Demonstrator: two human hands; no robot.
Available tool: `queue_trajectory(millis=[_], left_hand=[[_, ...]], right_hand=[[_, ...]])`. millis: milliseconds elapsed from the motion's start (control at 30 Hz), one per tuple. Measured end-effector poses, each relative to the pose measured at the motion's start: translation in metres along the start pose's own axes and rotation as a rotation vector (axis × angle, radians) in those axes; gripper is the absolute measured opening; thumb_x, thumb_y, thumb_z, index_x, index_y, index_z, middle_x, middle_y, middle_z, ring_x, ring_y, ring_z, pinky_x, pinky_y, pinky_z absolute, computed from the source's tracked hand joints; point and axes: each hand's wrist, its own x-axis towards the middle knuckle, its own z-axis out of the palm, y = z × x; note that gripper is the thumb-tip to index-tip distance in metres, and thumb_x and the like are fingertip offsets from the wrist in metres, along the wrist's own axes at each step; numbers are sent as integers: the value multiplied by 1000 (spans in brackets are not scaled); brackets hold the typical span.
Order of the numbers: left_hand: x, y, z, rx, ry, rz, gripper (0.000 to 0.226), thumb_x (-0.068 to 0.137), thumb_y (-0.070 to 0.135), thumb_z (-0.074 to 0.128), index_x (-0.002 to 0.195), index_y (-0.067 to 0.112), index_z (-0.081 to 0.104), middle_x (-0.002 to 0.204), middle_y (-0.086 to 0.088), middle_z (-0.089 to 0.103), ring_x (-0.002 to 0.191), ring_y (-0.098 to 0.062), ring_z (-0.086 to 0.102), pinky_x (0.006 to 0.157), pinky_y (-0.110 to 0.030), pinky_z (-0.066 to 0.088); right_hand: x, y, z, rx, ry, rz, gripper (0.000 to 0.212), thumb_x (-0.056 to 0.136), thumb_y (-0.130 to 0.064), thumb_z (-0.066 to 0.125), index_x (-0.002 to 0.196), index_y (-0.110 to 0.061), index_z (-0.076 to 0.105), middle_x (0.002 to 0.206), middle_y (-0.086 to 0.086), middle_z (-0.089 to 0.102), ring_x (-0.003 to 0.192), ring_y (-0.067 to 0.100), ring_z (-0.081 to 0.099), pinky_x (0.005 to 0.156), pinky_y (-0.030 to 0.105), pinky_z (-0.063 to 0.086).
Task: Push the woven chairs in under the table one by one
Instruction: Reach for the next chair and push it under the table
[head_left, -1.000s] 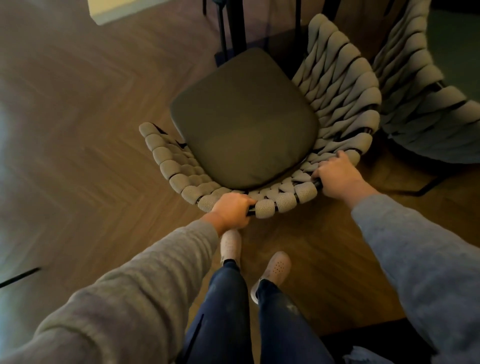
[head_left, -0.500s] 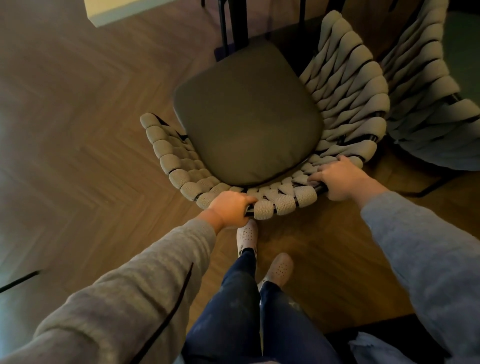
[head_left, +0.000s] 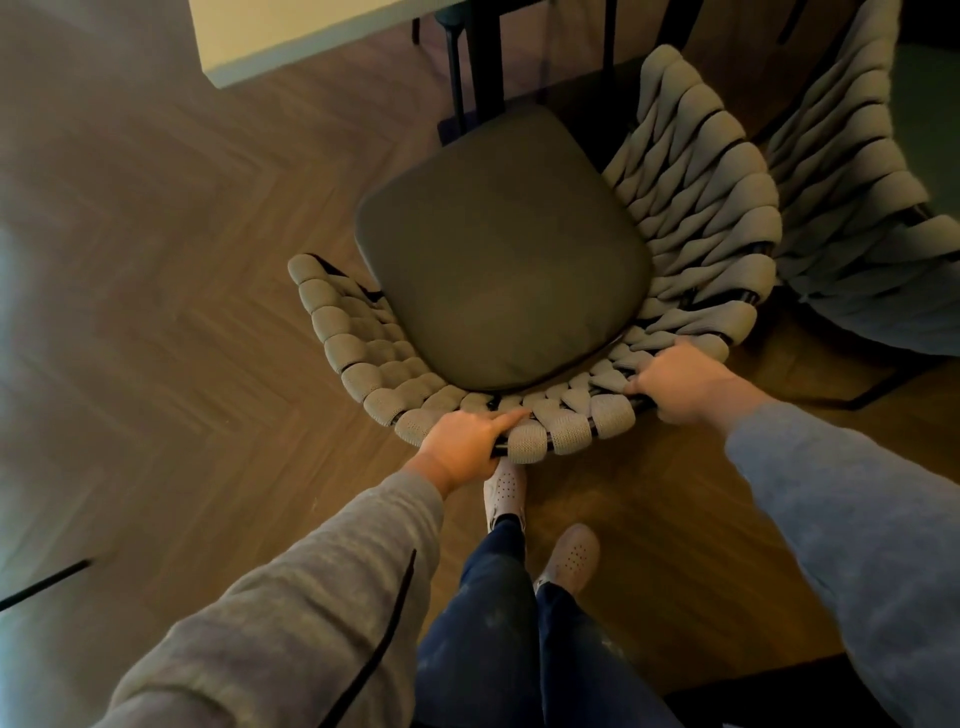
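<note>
The woven chair (head_left: 696, 208) stands on the herringbone floor (head_left: 156, 312), its shell cradling a dark seat cushion (head_left: 504, 270). The cushion's far edge lies beside the dark counter leg (head_left: 488, 62). The left hand (head_left: 462, 441) has its grip clamped on the near rim, with one digit lying straight along the weave. The right hand (head_left: 680, 382) has its grip clamped on the rim further right. A second woven chair (head_left: 852, 234) stands close on the right. Against half a second ago, the left hand's digit has straightened out, and the seat reaches closer to the leg.
</note>
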Motion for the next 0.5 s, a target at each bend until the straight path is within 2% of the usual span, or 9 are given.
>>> queue_trajectory(millis=[233,367,500], left_hand=[[9,5,0,-1,11,1,55,96,29,50,147,34,32,128,2,59,107,-20,61,87,-38,53],[6,3,1,-14,11,-10,53,95,31,51,145,35,36,126,2,60,104,-21,63,85,-39,54],[11,7,-2,-27,26,-9,54,96,30,50,147,34,33,123,1,61,101,-20,63,84,-37,54]], right_hand=[[4,15,0,-20,7,-48,44,94,-18,50,136,-29,51,124,1,59,115,22,56,105,43,39],[2,16,-6,-29,20,-82,44,95,-17,49,137,-28,50,124,2,59,113,21,56,97,39,41],[3,28,-14,-61,43,-90,43,94,-17,49,136,-28,51,121,1,60,112,20,57,99,39,43]])
